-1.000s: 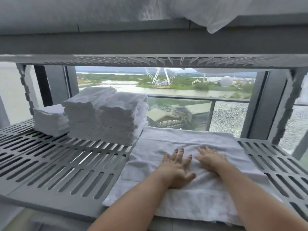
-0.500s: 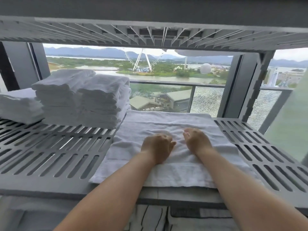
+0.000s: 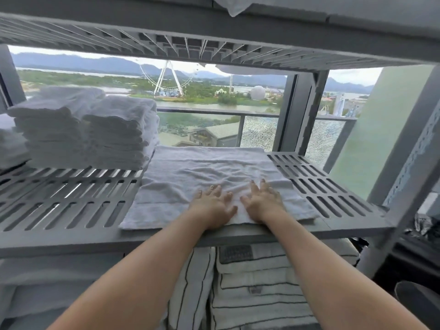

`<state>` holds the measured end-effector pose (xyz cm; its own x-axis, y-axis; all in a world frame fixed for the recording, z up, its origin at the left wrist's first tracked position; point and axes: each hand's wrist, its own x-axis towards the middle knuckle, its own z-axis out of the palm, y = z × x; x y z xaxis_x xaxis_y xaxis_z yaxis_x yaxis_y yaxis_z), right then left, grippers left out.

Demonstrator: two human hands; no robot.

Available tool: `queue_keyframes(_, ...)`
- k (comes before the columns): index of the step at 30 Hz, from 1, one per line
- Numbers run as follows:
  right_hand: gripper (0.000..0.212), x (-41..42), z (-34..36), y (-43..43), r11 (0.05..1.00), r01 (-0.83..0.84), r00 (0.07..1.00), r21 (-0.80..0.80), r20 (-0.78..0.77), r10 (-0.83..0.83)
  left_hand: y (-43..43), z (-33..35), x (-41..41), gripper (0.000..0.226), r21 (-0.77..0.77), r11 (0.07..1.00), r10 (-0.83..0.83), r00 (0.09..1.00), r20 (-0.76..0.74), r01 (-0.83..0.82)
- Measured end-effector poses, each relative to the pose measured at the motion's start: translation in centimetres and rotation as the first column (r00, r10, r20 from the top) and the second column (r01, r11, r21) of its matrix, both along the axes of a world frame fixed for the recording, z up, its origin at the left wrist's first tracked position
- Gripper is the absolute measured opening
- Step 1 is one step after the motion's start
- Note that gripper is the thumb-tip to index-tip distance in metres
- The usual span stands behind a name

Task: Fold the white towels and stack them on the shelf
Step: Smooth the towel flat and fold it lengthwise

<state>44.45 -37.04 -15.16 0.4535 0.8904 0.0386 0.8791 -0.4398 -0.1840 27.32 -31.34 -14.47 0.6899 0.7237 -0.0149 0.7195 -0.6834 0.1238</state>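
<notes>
High up behind a glass wall (image 3: 259,133), with water, green flats, a Ferris wheel (image 3: 167,77) and hills outside under a grey sky. Against the glass, a grey plastic rack. Middle level: a slotted shelf (image 3: 71,206) running left to right, carried at the right by a perforated post (image 3: 404,182). Overhead, the ribbed underside of the upper shelf (image 3: 214,44), with a corner of white cloth (image 3: 234,8) hanging over its front edge. Below, on a lower level, piled striped towels (image 3: 257,282), pale with thin dark lines.

On the left half of the slotted shelf, stacks of folded white towels (image 3: 83,129), set side by side and touching, toward the back.

Just right of those stacks, a white towel (image 3: 209,170) laid flat and rumpled, its left far corner touching the nearest stack. Squared to the rack: near edge along the front lip, far edge at the back by the glass, so filling the shelf's depth. Reads wider than deep, long axis left to right along the lip, though the wide lens leaves that uncertain. A raised band across the near part, like a doubled layer.

On that near part, left hand (image 3: 212,208) and right hand (image 3: 264,201), close together but apart, palms down, bare forearms reaching in from below. Fingers (image 3: 215,190) straight and fanned apart, pressed flat on the cloth, pointing toward the glass, curled round nothing.
</notes>
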Motion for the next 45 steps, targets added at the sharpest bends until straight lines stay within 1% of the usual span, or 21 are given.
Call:
queue_keyframes(2, 0.074, 0.0, 0.2, -0.5, 0.997, -0.006, 1.000, -0.080, -0.014, 0.005, -0.3, 0.0, -0.1, 0.068, -0.033, 0.999, 0.004, 0.999, -0.040, -0.005)
queue_keyframes(4, 0.073, -0.3, 0.5, -1.2, 0.993, -0.020, 1.000, -0.116, -0.026, 0.017, -0.8, 0.0, -0.3, 0.068, -0.050, 0.999, 0.000, 0.998, -0.057, -0.003)
queue_keyframes(9, 0.074, -1.2, 0.8, -3.3, 0.987, -0.007, 0.999, -0.159, -0.044, 0.000, -2.0, 0.0, -1.0, 0.069, -0.097, 0.995, -0.007, 0.999, -0.049, 0.003)
queue_keyframes(11, 0.075, -1.3, 0.9, -4.1, 0.988, -0.012, 0.999, -0.153, -0.038, 0.006, -2.6, 0.6, -1.3, 0.068, -0.114, 0.993, 0.002, 1.000, -0.007, -0.003)
queue_keyframes(13, 0.074, -1.3, 1.5, -4.5, 0.994, -0.014, 1.000, -0.105, 0.004, 0.014, -3.2, 1.4, -1.6, 0.055, -0.070, 0.997, 0.027, 0.998, 0.064, -0.022)
queue_keyframes(14, 0.072, -1.3, 1.9, -4.5, 0.998, -0.007, 1.000, -0.069, 0.030, 0.009, -3.4, 1.9, -1.6, 0.046, -0.024, 0.999, 0.038, 0.995, 0.091, -0.036)
queue_keyframes(16, 0.067, -0.9, 2.9, -4.1, 1.000, 0.013, 0.995, 0.010, 0.096, -0.014, -3.6, 2.8, -1.5, 0.041, 0.096, 0.993, 0.054, 0.992, 0.113, -0.065)
queue_keyframes(17, 0.062, -0.5, 3.3, -3.7, 0.999, 0.014, 0.990, 0.044, 0.137, -0.020, -3.5, 3.1, -1.3, 0.038, 0.152, 0.985, 0.062, 0.989, 0.131, -0.082)
queue_keyframes(19, 0.046, 0.2, 3.7, -2.5, 0.992, -0.042, 0.972, 0.118, 0.234, 0.013, -2.7, 3.3, -0.8, 0.028, 0.229, 0.967, 0.056, 0.974, 0.219, -0.108)
queue_keyframes(21, 0.033, 1.0, 3.7, -0.9, 0.971, -0.122, 0.958, 0.204, 0.280, 0.061, -1.3, 3.3, -0.1, 0.025, 0.242, 0.963, 0.048, 0.958, 0.282, -0.120)
queue_keyframes(24, 0.032, 2.1, 3.6, 2.0, 0.947, -0.155, 0.975, 0.282, 0.198, 0.100, 1.9, 2.8, 1.0, 0.029, 0.192, 0.975, 0.058, 0.964, 0.258, -0.110)
queue_keyframes(26, 0.029, 2.9, 3.7, 4.5, 0.946, -0.152, 0.985, 0.287, 0.120, 0.123, 4.9, 2.7, 1.5, 0.030, 0.176, 0.974, 0.094, 0.966, 0.242, -0.139)
queue_keyframes(29, 0.025, 3.9, 4.0, 8.5, 0.939, -0.166, 0.985, 0.300, 0.099, 0.142, 10.2, 2.6, 1.6, 0.035, 0.175, 0.967, 0.145, 0.963, 0.228, -0.187)
queue_keyframes(31, 0.027, 4.3, 4.3, 11.0, 0.939, -0.175, 0.984, 0.295, 0.086, 0.157, 13.8, 2.5, 1.5, 0.044, 0.111, 0.976, 0.167, 0.971, 0.169, -0.187)
queue_keyframes(33, 0.028, 4.4, 4.3, 13.5, 0.946, -0.189, 0.982, 0.262, 0.048, 0.183, 16.8, 2.0, 1.4, 0.050, 0.050, 0.983, 0.172, 0.981, 0.096, -0.177)
queue_keyframes(35, 0.032, 4.5, 3.7, 15.8, 0.962, -0.184, 0.982, 0.201, -0.008, 0.189, 19.4, 1.4, 1.2, 0.054, 0.029, 0.984, 0.174, 0.984, 0.032, -0.175)
queue_keyframes(38, 0.032, 4.3, 3.4, 18.9, 0.993, -0.115, 0.993, 0.039, 0.000, 0.115, 21.5, 0.8, 1.0, 0.057, -0.013, 0.981, 0.195, 0.981, -0.011, -0.195)
queue_keyframes(40, 0.029, 4.0, 4.2, 20.7, 0.999, -0.026, 1.000, 0.034, 0.014, 0.025, 22.5, 1.3, 1.1, 0.051, 0.073, 0.976, 0.203, 0.978, 0.043, -0.206)
queue_keyframes(42, 0.018, 3.8, 4.8, 22.3, 0.995, 0.008, 0.997, 0.102, 0.074, -0.016, 23.5, 2.0, 1.2, 0.044, 0.206, 0.949, 0.209, 0.965, 0.160, -0.240)
queue_keyframes(43, 0.021, 3.9, 4.9, 23.0, 0.993, 0.001, 0.995, 0.115, 0.101, -0.012, 24.0, 2.3, 1.3, 0.043, 0.216, 0.944, 0.209, 0.957, 0.200, -0.251)
queue_keyframes(45, 0.044, 4.4, 4.5, 24.3, 0.996, -0.031, 0.996, 0.089, 0.084, 0.023, 25.2, 2.1, 1.3, 0.045, 0.151, 0.955, 0.224, 0.957, 0.186, -0.253)
